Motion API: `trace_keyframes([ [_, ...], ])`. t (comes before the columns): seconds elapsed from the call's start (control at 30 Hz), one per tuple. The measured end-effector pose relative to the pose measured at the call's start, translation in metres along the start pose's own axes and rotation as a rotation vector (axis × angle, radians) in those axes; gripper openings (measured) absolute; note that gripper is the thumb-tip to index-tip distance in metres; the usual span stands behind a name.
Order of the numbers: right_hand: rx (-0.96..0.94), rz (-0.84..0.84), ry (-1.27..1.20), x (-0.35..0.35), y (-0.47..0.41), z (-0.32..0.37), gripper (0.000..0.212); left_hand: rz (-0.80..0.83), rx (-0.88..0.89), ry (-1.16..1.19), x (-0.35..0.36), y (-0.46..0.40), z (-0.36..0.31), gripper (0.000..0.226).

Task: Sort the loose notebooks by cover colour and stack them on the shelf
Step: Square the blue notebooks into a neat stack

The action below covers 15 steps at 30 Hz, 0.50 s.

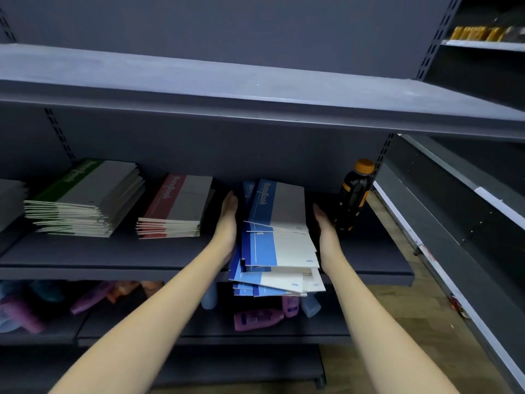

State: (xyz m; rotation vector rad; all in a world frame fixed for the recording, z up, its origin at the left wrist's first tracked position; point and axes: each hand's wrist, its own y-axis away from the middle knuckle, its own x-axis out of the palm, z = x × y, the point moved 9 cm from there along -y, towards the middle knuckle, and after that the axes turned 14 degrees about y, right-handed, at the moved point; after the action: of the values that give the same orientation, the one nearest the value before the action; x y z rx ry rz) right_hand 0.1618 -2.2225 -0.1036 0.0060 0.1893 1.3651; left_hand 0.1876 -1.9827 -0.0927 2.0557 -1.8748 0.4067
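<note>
Blue notebooks [279, 245] between left hand [227, 223], right hand [326, 231]; fingers straight, flanking stack.

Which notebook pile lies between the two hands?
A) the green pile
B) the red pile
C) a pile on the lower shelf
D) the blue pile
D: the left hand and the right hand lie flat against the two sides of the blue pile, while the red pile and green pile lie apart to the left.

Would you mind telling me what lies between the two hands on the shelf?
In the head view, the untidy blue notebook stack lies between the left hand and the right hand, overhanging the shelf edge.
</note>
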Motion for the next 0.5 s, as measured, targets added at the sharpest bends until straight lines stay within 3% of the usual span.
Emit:
trace_keyframes([
  [0.3, -0.113, -0.098, -0.028, 0.000, 0.059, -0.018, 0.043, 0.047, 0.028, 0.034, -0.010, 0.068, 0.020, 0.053],
  [0.5, -0.241, -0.271, -0.016, 0.004, 0.088, -0.012, 0.040, -0.059, 0.164, -0.042, -0.008, 0.090, 0.019, 0.045],
])
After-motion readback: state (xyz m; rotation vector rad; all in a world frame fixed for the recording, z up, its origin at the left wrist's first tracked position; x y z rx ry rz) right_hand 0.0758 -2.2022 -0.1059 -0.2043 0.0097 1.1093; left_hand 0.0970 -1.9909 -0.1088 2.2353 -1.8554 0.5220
